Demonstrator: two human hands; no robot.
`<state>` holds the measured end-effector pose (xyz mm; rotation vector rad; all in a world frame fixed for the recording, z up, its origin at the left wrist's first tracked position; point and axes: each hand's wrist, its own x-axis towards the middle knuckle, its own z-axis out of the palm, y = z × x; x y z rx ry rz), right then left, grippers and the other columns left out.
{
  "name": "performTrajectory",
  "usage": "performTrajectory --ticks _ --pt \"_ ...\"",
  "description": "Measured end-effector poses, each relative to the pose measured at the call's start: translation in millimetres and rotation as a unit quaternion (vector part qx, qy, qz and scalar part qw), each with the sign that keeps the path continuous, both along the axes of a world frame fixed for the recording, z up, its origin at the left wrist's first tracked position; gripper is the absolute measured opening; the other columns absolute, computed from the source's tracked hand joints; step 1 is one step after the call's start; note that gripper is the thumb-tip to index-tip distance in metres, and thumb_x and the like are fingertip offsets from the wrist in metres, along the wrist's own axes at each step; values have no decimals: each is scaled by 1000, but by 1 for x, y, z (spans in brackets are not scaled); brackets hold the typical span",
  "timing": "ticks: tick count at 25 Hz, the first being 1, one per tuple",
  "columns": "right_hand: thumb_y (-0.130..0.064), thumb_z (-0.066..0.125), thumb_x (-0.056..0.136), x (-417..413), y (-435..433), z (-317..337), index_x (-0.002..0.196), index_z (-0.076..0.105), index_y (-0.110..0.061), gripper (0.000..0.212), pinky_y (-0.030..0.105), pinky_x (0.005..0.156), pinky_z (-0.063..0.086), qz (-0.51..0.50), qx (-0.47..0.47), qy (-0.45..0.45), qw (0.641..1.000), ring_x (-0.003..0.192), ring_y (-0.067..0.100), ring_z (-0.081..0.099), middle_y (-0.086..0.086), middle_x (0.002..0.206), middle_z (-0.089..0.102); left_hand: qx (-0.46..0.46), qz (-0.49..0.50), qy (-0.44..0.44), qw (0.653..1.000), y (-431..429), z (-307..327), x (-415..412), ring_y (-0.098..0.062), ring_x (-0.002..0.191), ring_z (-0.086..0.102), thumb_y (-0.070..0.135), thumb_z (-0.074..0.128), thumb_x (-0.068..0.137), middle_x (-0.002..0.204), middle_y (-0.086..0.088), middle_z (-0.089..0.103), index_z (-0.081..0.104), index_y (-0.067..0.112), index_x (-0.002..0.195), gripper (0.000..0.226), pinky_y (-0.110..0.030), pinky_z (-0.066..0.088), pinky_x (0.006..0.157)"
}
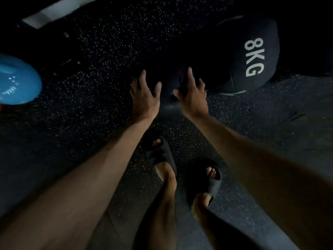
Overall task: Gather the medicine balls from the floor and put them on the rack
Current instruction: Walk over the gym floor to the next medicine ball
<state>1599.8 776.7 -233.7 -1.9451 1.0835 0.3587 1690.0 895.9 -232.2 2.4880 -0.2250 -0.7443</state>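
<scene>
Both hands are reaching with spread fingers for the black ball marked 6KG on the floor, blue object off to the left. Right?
Not quite: the ball is marked 8KG, not 6KG. The head view shows the left hand and right hand reaching with spread fingers for the black ball on the floor, blue object off to the left.

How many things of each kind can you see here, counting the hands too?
Black medicine ball: 1
Blue shiny object: 1
Black sandals: 2
Hands: 2, the left hand and the right hand
Total: 6
</scene>
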Motion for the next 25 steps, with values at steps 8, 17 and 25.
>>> performTrajectory --ticks 8,17,25 --pt "-48 49 99 32 -29 9 157 21 -29 66 49 107 39 -116 46 30 992 137 38 37 18 150 36 53 -71 45 995 -17 10 13 -43 148 14 48 55 96 161 -25 8 4 37 157 80 -56 29 114" --pt "-28 42 102 -85 6 191 125 55 -10 33 43 85 53 -91 44 101 990 108 40 62 20 119 65 165 -345 35 923 -60 166 -21 -34 117 56 29 53 98 128 -13 59 57 16 124 30 -41 47 91" --pt "-30 45 103 -249 63 368 126 55 -9 32 45 83 54 -292 83 79 950 101 34 64 16 112 68 164 -615 80 767 -63 331 -167 -30 117 58 33 53 98 124 -12 63 55 16 128 34 -39 46 93"
